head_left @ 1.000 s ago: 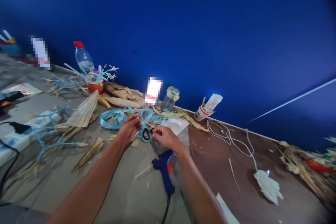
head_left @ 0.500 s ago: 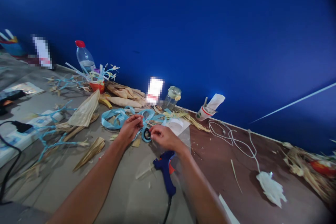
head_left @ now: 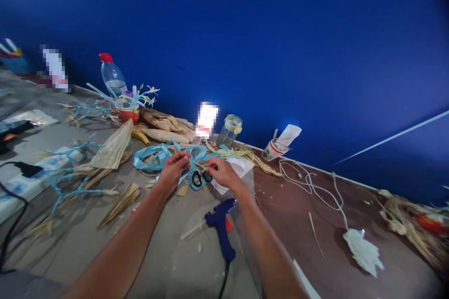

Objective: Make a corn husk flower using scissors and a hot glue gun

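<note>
My left hand [head_left: 173,170] is closed in a pinch beside loops of light blue ribbon [head_left: 150,158]; what is between its fingertips is too small to make out. Across a small gap, my right hand [head_left: 223,173] also pinches, close to a small straw-coloured piece [head_left: 201,166]; I cannot tell whether it grips that piece. Black-handled scissors [head_left: 197,178] lie on the ribbon, just below and between my hands. A dark blue glue gun [head_left: 221,229] lies nearer to me on the table, below my right hand, with its cord running toward me.
Dried husks [head_left: 168,126], a lidded jar [head_left: 230,130] and a paper cup [head_left: 273,150] line the blue wall. At the left are a red-capped bottle [head_left: 112,77], blue-wrapped twigs [head_left: 66,191] and a power strip [head_left: 21,191]. A white cable [head_left: 326,198] crosses the right side.
My right hand has moved slightly up and away from the scissors, uncovering more of their handles. My left hand has shifted only a little and stays pinched.
</note>
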### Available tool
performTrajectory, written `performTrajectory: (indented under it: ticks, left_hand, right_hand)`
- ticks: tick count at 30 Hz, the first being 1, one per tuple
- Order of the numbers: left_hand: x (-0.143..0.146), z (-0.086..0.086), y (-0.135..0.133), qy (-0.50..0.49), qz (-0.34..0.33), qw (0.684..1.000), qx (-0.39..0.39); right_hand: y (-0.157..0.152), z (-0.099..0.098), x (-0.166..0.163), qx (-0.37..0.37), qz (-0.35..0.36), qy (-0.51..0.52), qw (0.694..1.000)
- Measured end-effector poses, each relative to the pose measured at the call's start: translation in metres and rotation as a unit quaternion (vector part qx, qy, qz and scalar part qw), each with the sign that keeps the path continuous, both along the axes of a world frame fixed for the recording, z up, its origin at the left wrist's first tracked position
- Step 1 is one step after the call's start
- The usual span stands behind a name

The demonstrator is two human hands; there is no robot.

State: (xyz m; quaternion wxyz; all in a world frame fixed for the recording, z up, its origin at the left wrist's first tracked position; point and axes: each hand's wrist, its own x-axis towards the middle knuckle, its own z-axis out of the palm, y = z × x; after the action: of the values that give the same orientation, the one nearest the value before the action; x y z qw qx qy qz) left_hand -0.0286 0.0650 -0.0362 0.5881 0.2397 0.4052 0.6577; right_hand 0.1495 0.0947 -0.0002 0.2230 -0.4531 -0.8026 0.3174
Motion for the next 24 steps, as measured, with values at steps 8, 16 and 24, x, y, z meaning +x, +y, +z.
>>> performTrajectory:
  ticks: [8, 16, 24]
  left_hand:
    - [0.001, -0.009, 0.002, 0.034, -0.015, 0.999, 0.017]
    - [0.002, -0.01, 0.002, 0.038, -0.021, 0.999, 0.028]
    - [0.002, -0.002, 0.0, 0.029, -0.062, 0.997, 0.033]
  right_hand:
    - [-0.007, 0.008, -0.008, -0.063, -0.005, -0.026, 0.998]
    - [-0.004, -0.002, -0.02, -0.071, -0.082, 0.006, 0.994]
    - [-0.014, 0.009, -0.005, -0.057, -0.083, 0.177, 0.979]
